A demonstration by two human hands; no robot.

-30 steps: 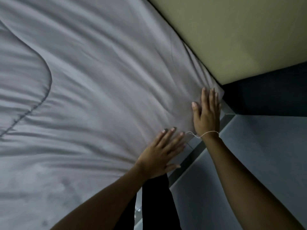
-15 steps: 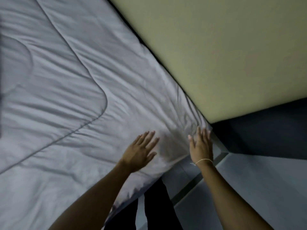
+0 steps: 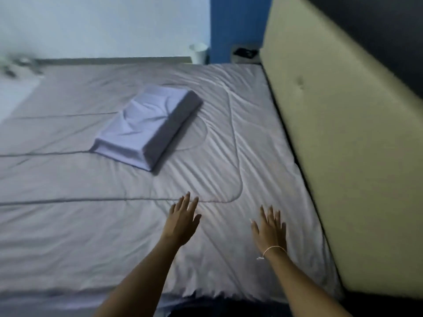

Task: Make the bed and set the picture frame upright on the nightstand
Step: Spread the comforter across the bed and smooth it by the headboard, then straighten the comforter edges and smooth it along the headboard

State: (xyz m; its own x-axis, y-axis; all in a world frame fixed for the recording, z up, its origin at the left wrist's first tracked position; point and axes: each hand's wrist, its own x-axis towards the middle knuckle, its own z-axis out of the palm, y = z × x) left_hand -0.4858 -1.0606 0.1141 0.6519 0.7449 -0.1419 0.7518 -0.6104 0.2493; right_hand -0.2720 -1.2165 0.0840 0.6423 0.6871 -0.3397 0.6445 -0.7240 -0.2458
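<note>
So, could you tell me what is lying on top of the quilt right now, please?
A pillow lies near the middle of the quilt. The left hand and right hand, both open, are over its near corner. Whatever is beneath the quilt is covered.

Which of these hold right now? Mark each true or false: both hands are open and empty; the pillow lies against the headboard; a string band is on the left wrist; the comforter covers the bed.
1. Both hands are open and empty. True: the left hand and right hand are spread flat.
2. The pillow lies against the headboard. False: it lies apart, mid-bed.
3. A string band is on the left wrist. False: the right wrist.
4. The comforter covers the bed. True.
</note>
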